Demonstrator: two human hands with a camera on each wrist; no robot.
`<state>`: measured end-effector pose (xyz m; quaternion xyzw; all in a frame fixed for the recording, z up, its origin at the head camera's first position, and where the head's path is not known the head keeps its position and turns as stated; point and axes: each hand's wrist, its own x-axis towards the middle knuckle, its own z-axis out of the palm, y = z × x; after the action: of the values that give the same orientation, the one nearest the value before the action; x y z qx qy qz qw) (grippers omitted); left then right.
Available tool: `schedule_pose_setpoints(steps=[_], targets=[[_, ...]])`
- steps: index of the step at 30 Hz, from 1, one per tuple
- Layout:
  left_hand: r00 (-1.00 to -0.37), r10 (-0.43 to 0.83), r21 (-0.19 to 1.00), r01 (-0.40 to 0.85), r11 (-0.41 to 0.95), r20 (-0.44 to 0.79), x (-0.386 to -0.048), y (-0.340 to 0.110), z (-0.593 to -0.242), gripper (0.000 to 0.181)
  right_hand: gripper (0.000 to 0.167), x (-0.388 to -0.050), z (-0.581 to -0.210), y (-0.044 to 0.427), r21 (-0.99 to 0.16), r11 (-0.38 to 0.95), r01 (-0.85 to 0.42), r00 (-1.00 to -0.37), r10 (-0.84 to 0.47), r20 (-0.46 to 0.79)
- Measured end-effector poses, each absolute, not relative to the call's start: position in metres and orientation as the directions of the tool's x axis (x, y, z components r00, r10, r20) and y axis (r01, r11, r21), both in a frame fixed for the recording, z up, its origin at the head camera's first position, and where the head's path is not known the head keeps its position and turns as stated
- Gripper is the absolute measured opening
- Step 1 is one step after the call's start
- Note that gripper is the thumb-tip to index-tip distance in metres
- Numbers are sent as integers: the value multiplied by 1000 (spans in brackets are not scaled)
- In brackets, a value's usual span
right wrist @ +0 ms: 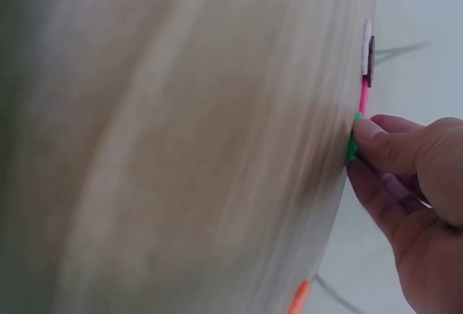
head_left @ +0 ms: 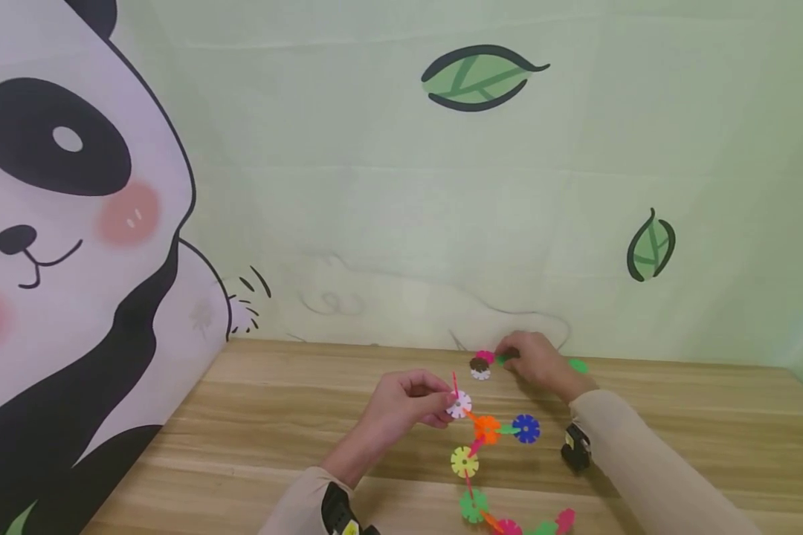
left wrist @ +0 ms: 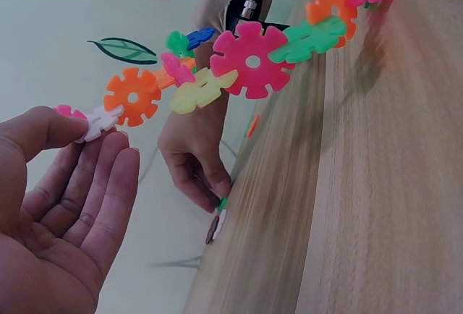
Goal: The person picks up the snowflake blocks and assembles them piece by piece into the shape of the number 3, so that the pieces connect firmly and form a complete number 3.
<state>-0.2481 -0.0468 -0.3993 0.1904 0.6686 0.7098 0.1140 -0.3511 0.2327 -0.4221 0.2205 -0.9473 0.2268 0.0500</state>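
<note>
Delicately, the left hand pinches a notched, round white disc, the right hand a thin green piece

White disc; blue disc; leaf-printed green backdrop; brown grained tabletop

- Two hands
- Over a dozen flower discs
- Two white discs
- One blue disc
- One yellow disc
- Two wristbands
- One bench
- One printed panda
</note>
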Motion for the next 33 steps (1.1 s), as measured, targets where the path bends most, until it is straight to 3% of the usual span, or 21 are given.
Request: schedule_pose_setpoints(steps=[8,14,18,24,28,33], targets=[[-902,416,993,95,-72,116,-248,-48,-398,16,19,-349,-416,232,-430,823,-371,-924,-374,83],[-900,419,993,92,-77,116,-247,-48,-397,16,9,-337,-410,233,-511,780,-362,-931,-329,157],[-899,420,992,96,-85,123,-247,-48,-397,17,5,-321,-394,226,-642,676,-363,-932,-275,238],[-898,421,991,99,-88,127,-246,-46,-398,16,13,-286,-363,208,-835,431,-341,-937,-221,269],[-898,420,991,107,-85,133,-245,-45,-398,17,18,-266,-351,196,-887,311,-341,-933,-231,277],[-897,418,989,119,-89,146,-244,-44,-397,18,20,-253,-344,184,-898,260,-356,-921,-259,290]])
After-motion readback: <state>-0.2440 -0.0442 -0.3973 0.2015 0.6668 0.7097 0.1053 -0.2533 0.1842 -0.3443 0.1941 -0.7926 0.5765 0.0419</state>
